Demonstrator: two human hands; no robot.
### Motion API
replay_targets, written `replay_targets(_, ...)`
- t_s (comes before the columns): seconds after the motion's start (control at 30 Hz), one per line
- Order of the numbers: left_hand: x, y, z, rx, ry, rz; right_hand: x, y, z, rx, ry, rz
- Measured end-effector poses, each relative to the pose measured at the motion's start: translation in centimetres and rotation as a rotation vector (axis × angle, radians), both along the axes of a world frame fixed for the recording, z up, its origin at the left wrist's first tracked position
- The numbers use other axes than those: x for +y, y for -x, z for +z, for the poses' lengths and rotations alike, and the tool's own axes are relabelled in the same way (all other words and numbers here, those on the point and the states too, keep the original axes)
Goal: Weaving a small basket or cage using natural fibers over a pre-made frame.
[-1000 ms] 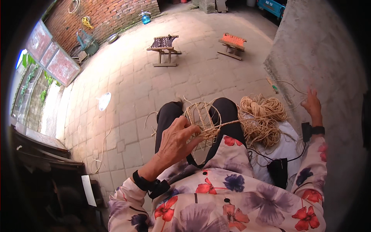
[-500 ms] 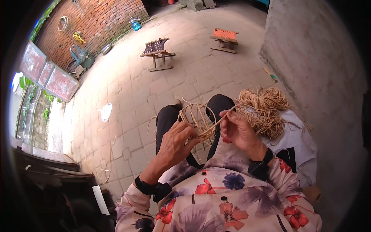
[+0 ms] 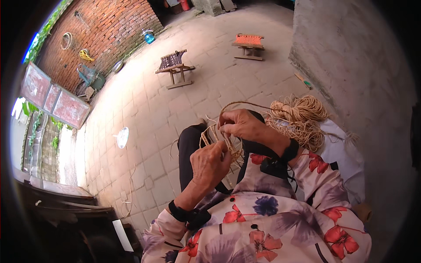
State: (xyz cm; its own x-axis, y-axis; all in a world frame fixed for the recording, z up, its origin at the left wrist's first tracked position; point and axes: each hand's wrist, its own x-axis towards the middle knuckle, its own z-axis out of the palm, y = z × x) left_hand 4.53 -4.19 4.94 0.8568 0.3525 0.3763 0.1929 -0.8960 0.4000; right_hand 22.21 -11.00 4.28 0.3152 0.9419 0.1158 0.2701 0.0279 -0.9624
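A small round openwork basket (image 3: 237, 154) of twisted tan cord is held above my knees, partly hidden behind both hands. My left hand (image 3: 209, 165) is closed on its near left rim, with thumb and fingers pinched together. Over the far side of the basket, my right hand (image 3: 244, 126) is bent inward with its fingers closed on a cord strand (image 3: 247, 103). This strand arcs from the right hand over to a heap of coiled cord (image 3: 300, 109) beside my right leg. What lies right at the fingertips is hard to make out.
White cloth (image 3: 342, 153) lies under the cord heap, near a grey wall (image 3: 351, 57). Two low stools stand ahead, one with a dark woven seat (image 3: 172, 60), one orange (image 3: 249, 40). A round white plate-like thing (image 3: 123, 137) is on the paved floor at left.
My right hand has moved left and over the basket, bringing the strand with it, which now arcs high. My left hand has shifted slightly right and down, still gripping the basket.
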Motion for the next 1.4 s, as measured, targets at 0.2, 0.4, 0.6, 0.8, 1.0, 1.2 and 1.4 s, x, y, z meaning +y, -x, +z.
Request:
replay_targets(0.2,-0.2,0.3,0.5,0.078,-0.084,0.004,0.2,2.2,0.1,-0.667,0.166,0.013)
replay_targets(0.4,-0.1,1.9,0.3,0.078,-0.075,-0.06,0.0,3.3,0.1,-0.677,0.184,-0.04)
replay_targets(0.6,1.5,4.2,-1.3,-0.004,0.002,-0.053,-2.9,4.4,0.7,-0.367,0.091,-0.121)
replay_targets(0.8,1.9,4.2,-1.9,-0.002,0.043,-0.044,-6.2,1.5,-0.8,1.055,-0.037,0.106)
replay_targets(1.0,1.7,4.8,-1.4,0.038,-0.019,-0.028,-19.6,-11.4,-7.9,0.4,0.114,-0.854)
replay_targets(1.2,2.4,4.0,-2.4,0.012,0.066,-0.059,-58.7,-26.1,-20.7,-0.428,0.622,-1.276)
replay_targets(1.4,0.5,2.8,-0.6,0.005,-0.117,-0.043,-35.8,-19.2,-20.7,-0.529,0.969,-1.059)
